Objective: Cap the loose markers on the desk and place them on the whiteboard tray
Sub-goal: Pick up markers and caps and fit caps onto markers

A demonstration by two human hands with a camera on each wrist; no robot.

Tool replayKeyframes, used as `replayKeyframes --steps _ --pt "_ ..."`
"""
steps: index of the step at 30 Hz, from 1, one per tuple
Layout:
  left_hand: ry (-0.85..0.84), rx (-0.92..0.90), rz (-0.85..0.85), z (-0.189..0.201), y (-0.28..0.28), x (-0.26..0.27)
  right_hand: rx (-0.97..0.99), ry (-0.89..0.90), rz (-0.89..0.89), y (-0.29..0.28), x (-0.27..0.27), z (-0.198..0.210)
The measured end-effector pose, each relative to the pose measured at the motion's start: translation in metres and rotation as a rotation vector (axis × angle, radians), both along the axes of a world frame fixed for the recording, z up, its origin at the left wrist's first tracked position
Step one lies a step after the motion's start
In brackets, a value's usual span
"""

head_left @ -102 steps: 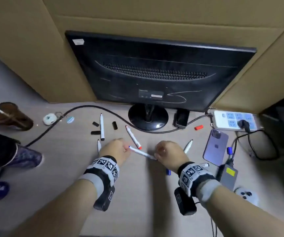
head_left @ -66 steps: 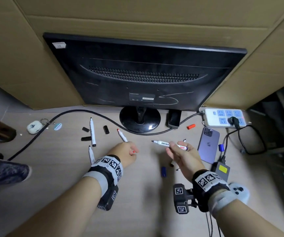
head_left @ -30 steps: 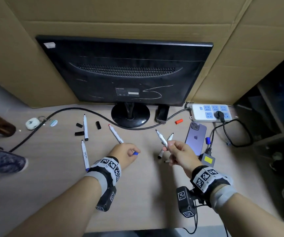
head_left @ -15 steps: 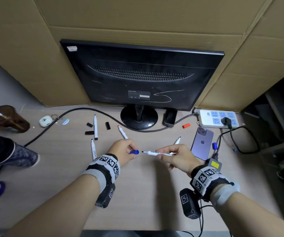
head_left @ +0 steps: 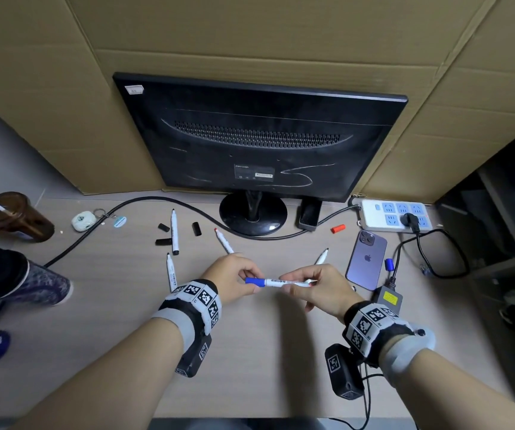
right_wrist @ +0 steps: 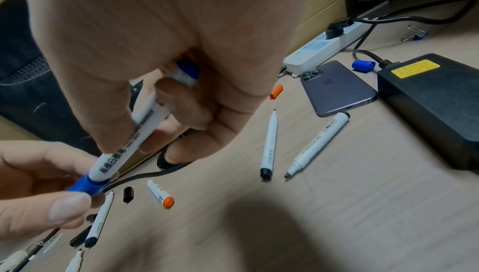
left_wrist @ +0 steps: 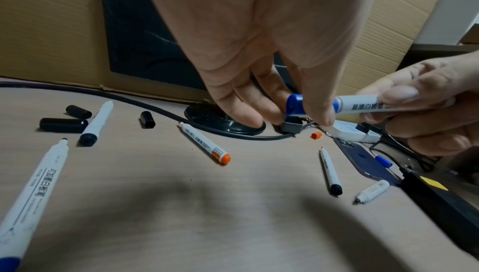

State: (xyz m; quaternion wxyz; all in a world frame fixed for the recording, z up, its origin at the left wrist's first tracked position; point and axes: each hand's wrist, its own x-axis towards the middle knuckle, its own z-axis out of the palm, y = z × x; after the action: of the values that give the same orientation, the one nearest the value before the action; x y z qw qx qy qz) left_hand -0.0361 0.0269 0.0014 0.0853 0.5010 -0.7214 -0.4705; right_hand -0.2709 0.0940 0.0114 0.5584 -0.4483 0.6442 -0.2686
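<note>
Above the desk's middle my right hand (head_left: 299,282) grips a white marker (head_left: 287,283) by its barrel. My left hand (head_left: 248,279) pinches a blue cap (head_left: 254,281) that sits over the marker's tip. The left wrist view shows the blue cap (left_wrist: 295,106) between my fingertips, against the marker (left_wrist: 362,104). In the right wrist view the marker (right_wrist: 134,139) runs from my right hand down to the cap (right_wrist: 85,184). Several uncapped markers lie on the desk, among them a black one (head_left: 174,232) and an orange one (head_left: 223,240). No whiteboard tray is in view.
Black caps (head_left: 163,242), an orange cap (head_left: 338,228) and a blue cap (head_left: 389,264) lie loose. A monitor (head_left: 259,141) stands behind, with its cable across the desk. A phone (head_left: 366,263), power adapter (head_left: 388,297) and power strip (head_left: 395,215) are to the right, a cup (head_left: 14,217) at far left.
My right hand lifted the marker and my left picked up the blue cap. Half a second ago cap and tip were apart; now the cap is over the tip.
</note>
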Motion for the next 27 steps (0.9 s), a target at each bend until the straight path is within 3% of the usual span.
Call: replayKeyframes --steps 10,27 --pt "0.009 0.116 -0.044 0.016 -0.008 -0.006 -0.019 0.077 0.120 -0.010 -0.010 0.005" --pt "-0.014 0.067 -0.069 0.028 -0.022 -0.004 0.006 0.011 0.052 -0.013 -0.005 0.007"
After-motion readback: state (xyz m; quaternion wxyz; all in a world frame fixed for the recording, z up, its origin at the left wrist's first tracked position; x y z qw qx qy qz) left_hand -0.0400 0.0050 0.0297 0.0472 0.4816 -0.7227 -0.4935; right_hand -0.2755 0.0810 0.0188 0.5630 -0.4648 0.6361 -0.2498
